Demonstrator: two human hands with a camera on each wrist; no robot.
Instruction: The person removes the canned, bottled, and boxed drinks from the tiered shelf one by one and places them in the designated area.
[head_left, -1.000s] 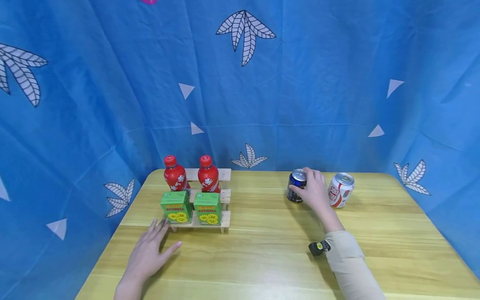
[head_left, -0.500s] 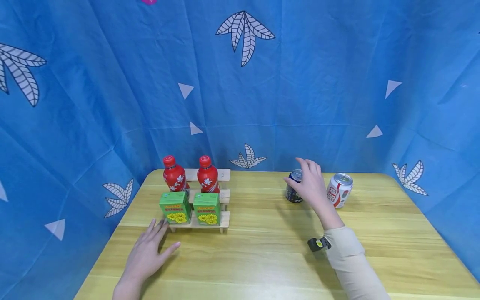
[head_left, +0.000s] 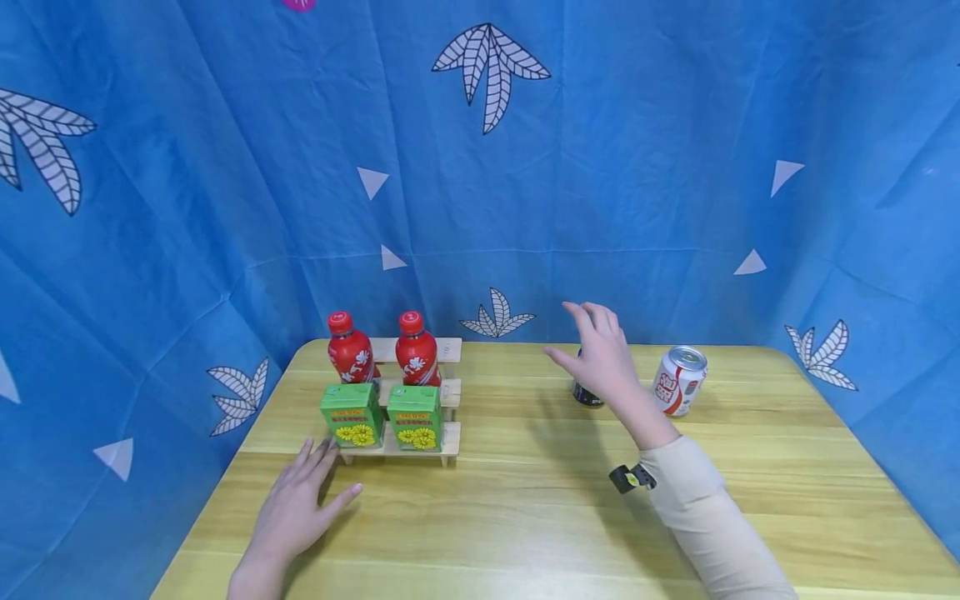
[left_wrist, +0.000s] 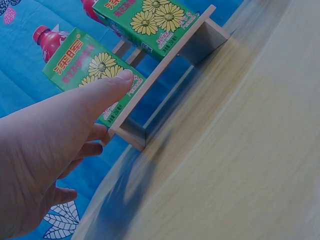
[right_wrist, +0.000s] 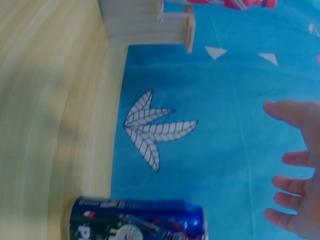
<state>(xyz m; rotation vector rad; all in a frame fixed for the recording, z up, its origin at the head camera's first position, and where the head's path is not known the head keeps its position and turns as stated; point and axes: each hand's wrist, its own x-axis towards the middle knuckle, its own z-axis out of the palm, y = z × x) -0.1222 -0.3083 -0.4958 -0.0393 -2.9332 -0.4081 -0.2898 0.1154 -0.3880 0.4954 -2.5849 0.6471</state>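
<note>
My left hand [head_left: 295, 505] lies with spread fingers at the front left corner of the stepped wooden rack [head_left: 397, 447], fingertips at its edge beside a green carton [head_left: 352, 417]. A second green carton [head_left: 416, 419] stands next to it on the front step. My right hand [head_left: 604, 357] is raised, fingers apart and holding nothing, and hides most of the dark blue can [head_left: 588, 397] in the head view. The right wrist view shows that blue can [right_wrist: 137, 220] upright on the table, apart from my hand [right_wrist: 300, 165].
Two red bottles [head_left: 350, 350] [head_left: 417, 352] stand on the rack behind the cartons. A white and red can [head_left: 680, 382] stands to the right of the blue can. A blue patterned cloth [head_left: 637, 167] hangs behind the wooden table [head_left: 510, 517].
My right hand has let go of the blue can, lifted off it and moved left. The can has stayed where it stood. My left hand has not visibly moved.
</note>
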